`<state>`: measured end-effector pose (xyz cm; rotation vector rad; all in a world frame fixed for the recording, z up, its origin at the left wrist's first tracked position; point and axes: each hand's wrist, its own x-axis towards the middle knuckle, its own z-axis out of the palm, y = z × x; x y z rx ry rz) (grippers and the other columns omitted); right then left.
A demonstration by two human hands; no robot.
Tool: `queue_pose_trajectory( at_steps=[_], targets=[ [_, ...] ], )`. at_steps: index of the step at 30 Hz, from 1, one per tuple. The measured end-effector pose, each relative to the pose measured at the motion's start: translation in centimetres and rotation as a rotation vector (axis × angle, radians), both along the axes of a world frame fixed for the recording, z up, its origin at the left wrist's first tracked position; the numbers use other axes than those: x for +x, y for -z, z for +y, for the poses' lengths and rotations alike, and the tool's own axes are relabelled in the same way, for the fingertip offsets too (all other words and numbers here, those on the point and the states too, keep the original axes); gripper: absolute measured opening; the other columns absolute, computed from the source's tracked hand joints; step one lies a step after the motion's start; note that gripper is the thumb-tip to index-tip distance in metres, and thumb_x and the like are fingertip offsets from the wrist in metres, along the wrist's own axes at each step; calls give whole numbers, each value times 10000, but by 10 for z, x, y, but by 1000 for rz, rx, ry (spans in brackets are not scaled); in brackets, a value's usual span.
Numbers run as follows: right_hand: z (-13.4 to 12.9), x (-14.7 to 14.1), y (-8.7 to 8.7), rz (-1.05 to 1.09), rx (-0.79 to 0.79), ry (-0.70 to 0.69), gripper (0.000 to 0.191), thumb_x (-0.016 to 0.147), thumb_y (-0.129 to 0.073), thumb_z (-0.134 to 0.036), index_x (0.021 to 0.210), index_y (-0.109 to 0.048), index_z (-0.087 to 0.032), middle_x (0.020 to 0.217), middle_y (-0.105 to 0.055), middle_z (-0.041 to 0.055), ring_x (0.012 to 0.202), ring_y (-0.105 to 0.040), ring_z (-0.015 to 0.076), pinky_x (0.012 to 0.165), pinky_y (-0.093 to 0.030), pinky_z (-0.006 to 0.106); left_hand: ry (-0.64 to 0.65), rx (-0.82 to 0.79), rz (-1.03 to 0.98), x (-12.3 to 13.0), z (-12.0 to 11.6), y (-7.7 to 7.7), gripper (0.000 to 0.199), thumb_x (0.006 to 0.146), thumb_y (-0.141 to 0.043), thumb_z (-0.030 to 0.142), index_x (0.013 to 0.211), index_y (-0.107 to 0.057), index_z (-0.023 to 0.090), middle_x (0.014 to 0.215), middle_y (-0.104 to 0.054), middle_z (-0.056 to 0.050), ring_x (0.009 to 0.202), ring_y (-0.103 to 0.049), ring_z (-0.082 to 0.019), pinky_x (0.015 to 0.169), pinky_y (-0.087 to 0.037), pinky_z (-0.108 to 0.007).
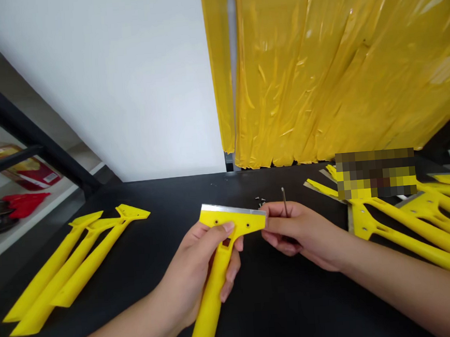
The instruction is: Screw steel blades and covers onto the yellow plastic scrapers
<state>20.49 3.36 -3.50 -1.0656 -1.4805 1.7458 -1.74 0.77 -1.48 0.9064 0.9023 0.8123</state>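
My left hand [195,259] is closed around a yellow long-handled scraper [208,299], its thumb pressed on the flat head. A shiny metal blade edge [228,208] runs along the top of that head, and two small dark screw holes show below it. At the head's right end, the fingertips of my right hand [292,225] are pinched together, touching or almost touching the corner. A thin metal rod [284,200] sticks up out of my right hand; its lower part is hidden by the fingers. Just beyond lie several small screws [261,204] on the black table [164,194].
Several yellow scraper handles [87,252] lie at the left. More scrapers with blades [410,242] are piled at the right, partly blurred out. A white panel [144,91] and yellow plastic sheeting [319,78] stand behind. A shelf with a bottle [17,159] is at far left.
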Motion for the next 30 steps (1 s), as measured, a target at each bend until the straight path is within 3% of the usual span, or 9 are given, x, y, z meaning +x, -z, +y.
queue_pose_trajectory(
  at_steps=[7, 14, 25, 30],
  targets=[
    [-4, 4, -4, 255, -110, -27, 226, 929, -693, -417, 966, -630, -203, 699, -629, -17, 489, -375, 76, 486, -178, 275, -29, 30, 18, 1, -1, -1, 371, 1018, -574, 470, 799, -621, 175, 460, -569, -2, 305, -442, -84, 344, -330, -156],
    [-6, 3, -3, 305, -127, -65, 193, 927, -734, -370, 937, -673, -186, 724, -657, -1, 511, -405, 73, 501, -176, 277, -34, 65, 46, 2, -2, -2, 379, 1021, -564, 476, 851, -674, 156, 485, -590, -7, 308, -437, -79, 344, -324, -157],
    [-8, 3, -4, 320, -112, -47, 270, 934, -748, -446, 1002, -703, -188, 729, -643, -7, 531, -407, 72, 507, -171, 276, 7, 26, 45, -1, -2, -1, 407, 1012, -572, 493, 829, -681, 147, 473, -554, 3, 309, -432, -77, 341, -330, -157],
    [-9, 2, -7, 275, -112, -51, 307, 952, -724, -495, 924, -667, -194, 711, -628, -14, 517, -374, 71, 503, -190, 270, 15, 22, 55, 0, -4, -2, 414, 968, -659, 534, 783, -653, 164, 465, -527, 24, 309, -412, -65, 332, -322, -148]
  ],
)
